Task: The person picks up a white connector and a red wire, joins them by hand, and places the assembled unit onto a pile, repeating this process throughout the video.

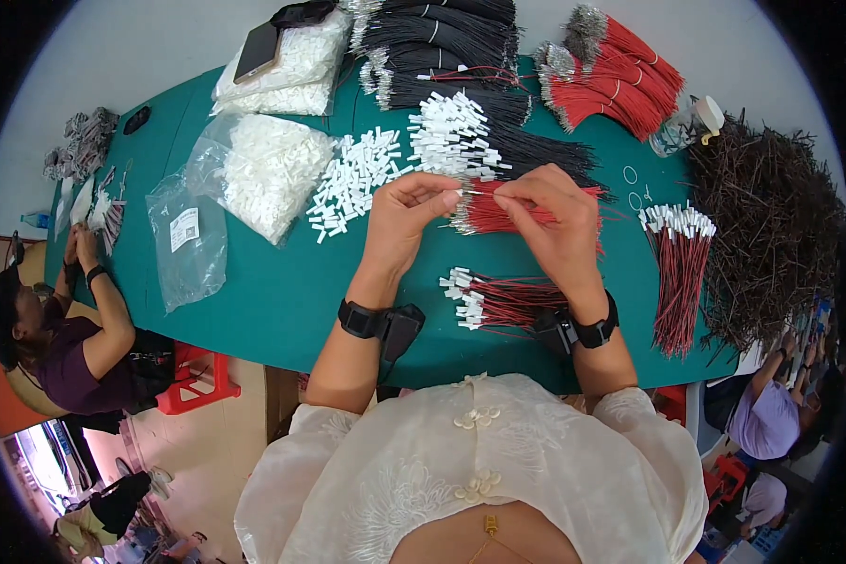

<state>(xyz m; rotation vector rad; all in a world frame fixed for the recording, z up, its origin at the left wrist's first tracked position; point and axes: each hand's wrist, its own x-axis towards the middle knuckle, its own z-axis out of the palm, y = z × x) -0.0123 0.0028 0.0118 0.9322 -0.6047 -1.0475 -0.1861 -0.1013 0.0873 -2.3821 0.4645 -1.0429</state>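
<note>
In a pinch of thumb and forefinger, my left hand (404, 216) holds a small white connector housing (460, 193). Facing it, my right hand (559, 211) is closed on a thin wire (481, 195), whose tip points at the housing. Whether the tip is inside cannot be made out. Just below my fingers lies a bunch of red wires (498, 221) with bare metal ends. Behind it are black wires (545, 155) and a heap of white housings (451, 132). Nearer to me is a bunch of red and black wires (517, 301) with white housings on their ends.
Loose white housings (352, 179) and a bag of them (273, 174) lie left on the green table (282, 310). Black bundles (442, 42) and red bundles (620, 85) sit at the back. A clear jar (677, 132) and dark wire pile (771, 235) stand right. Another person (75, 338) works left.
</note>
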